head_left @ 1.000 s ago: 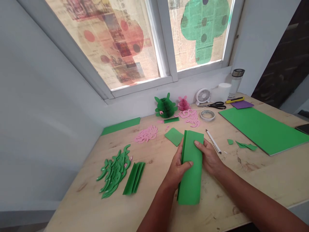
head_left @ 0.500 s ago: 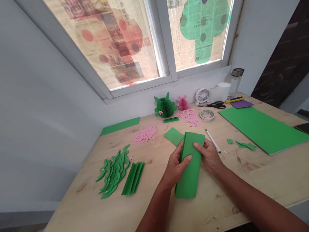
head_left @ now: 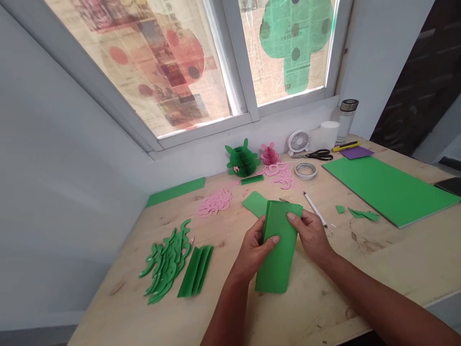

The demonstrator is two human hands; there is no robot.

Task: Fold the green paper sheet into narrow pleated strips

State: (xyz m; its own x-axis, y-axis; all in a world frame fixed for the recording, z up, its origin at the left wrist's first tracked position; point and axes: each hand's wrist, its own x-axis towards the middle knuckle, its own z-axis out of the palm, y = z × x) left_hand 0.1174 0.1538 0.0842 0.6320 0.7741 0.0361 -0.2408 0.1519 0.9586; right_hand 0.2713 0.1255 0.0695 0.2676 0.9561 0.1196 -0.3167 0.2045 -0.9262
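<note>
A folded green paper strip (head_left: 279,262) is held upright above the table, with several layers showing at its top edge. My left hand (head_left: 254,250) grips its left edge, thumb across the front and fingers behind. At the upper right edge, my right hand (head_left: 311,233) pinches it, thumb on the front. Behind it on the table lies a small green paper piece (head_left: 255,203), partly covered. A pleated green paper (head_left: 195,271) rests to the left of my hands, beside a pile of curved green cutouts (head_left: 169,264).
Pink cutouts (head_left: 216,202), a green paper ornament (head_left: 243,161), a pink one (head_left: 269,154), a fan (head_left: 298,142), scissors (head_left: 319,154), tape (head_left: 305,171) and a bottle (head_left: 346,122) stand or lie farther back. A white pen (head_left: 315,209) and large green sheets (head_left: 391,190) are at the right.
The folded strip has tilted slightly, and its top layers have parted a little. Both hands still hold it. The camera view has shifted slightly.
</note>
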